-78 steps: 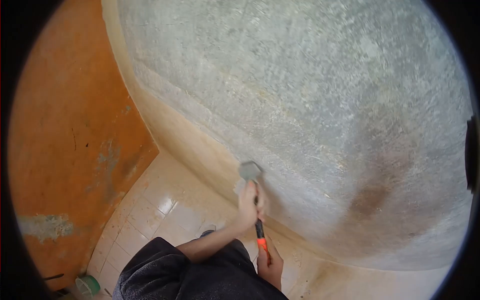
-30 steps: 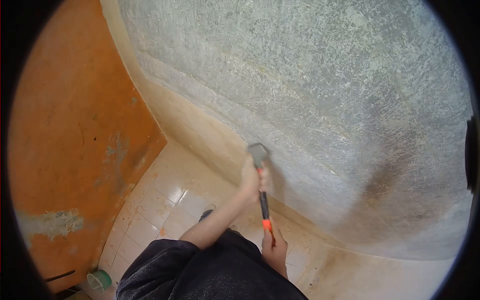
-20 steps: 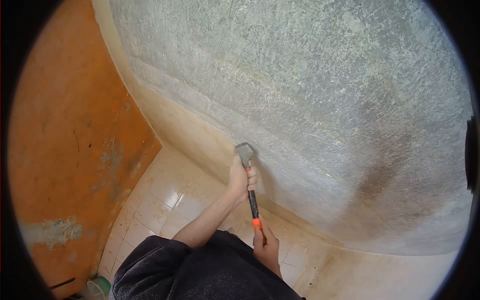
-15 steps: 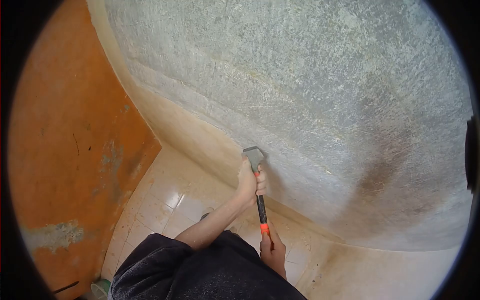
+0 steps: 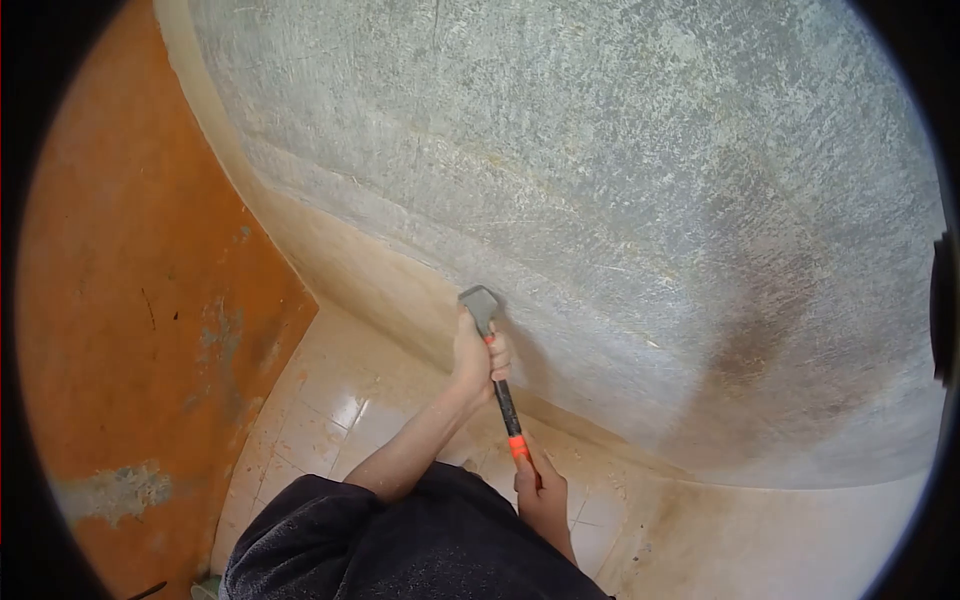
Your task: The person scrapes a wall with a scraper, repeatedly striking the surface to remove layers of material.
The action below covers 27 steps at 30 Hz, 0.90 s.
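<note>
A long-handled scraper [image 5: 508,408] with a black and orange handle and a wide grey head slants up from the lower middle. Its blade edge lies against the grey, scratched wall [image 5: 620,190], near the border with the cream lower band. My left hand [image 5: 476,352] is wrapped round the neck of the tool just below the head, thumb up along it. Lower down, my right hand [image 5: 543,490] grips the orange end of the handle.
An orange wall [image 5: 150,250] with chipped grey patches stands at the left. Below is a dusty tiled floor [image 5: 315,420]. A dark object sits at the right edge, and part of a greenish container [image 5: 206,586] shows at the bottom left.
Both hands and the scraper have moved to the left, the head shifting left and slightly up along the wall. The view has shifted a little, and less of the greenish container shows.
</note>
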Each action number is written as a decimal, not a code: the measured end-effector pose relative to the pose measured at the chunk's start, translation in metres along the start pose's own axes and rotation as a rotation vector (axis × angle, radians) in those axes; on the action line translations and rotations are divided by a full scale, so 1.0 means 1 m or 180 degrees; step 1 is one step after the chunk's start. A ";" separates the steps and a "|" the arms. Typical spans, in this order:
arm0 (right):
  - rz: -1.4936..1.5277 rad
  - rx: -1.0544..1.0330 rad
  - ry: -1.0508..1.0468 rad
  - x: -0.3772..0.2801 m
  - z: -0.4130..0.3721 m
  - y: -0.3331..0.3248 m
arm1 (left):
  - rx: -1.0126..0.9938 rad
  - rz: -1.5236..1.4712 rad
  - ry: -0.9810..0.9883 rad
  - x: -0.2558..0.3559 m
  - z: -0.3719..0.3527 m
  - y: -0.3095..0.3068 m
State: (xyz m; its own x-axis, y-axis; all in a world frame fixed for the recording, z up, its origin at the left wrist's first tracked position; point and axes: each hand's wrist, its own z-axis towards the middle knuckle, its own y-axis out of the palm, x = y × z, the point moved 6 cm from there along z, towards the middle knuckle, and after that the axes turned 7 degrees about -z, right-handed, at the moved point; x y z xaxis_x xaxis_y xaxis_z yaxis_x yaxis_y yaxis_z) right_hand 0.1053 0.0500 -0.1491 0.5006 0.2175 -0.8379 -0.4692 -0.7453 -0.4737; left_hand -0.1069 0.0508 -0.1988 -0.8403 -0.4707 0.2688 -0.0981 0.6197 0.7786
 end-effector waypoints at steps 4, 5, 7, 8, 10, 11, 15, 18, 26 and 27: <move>0.0128 0.0131 0.0234 0.004 -0.011 -0.001 | 0.0036 0.0046 -0.0274 -0.017 -0.010 0.008; 0.0127 0.0145 0.0222 0.001 -0.003 0.003 | -0.0021 0.0065 -0.0086 -0.001 -0.007 0.006; 0.0086 -0.0078 -0.0030 -0.010 0.012 0.017 | 0.0015 0.0046 0.0040 0.017 0.001 -0.001; 0.0119 -0.0068 -0.0023 -0.008 0.006 0.018 | 0.0059 0.0035 0.0199 0.026 0.002 -0.004; 0.0216 0.0053 0.0054 -0.005 0.000 0.014 | 0.0211 0.0053 -0.0013 0.018 -0.007 0.004; 0.0210 0.0038 0.0047 -0.007 -0.006 0.013 | 0.0089 0.0098 -0.0132 0.004 -0.015 0.010; 0.0096 0.0087 0.0207 -0.016 -0.007 0.016 | -0.0111 0.0067 -0.0324 0.013 -0.013 0.008; -0.0036 0.0159 0.0179 -0.010 -0.012 0.015 | -0.0058 0.0171 -0.0300 0.009 -0.015 0.007; -0.0072 0.0210 0.0067 -0.017 -0.011 0.021 | -0.0119 0.0064 -0.0333 0.014 -0.011 0.007; 0.0055 0.0340 0.0166 -0.014 -0.017 0.020 | -0.0017 0.0093 -0.0329 0.012 -0.012 0.006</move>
State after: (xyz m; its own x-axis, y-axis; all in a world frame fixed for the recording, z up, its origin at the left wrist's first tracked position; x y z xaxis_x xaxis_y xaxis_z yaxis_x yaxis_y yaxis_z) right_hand 0.1016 0.0214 -0.1422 0.5278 0.1700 -0.8322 -0.5514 -0.6766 -0.4879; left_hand -0.1112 0.0410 -0.1841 -0.8934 -0.3851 0.2316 -0.0703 0.6288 0.7744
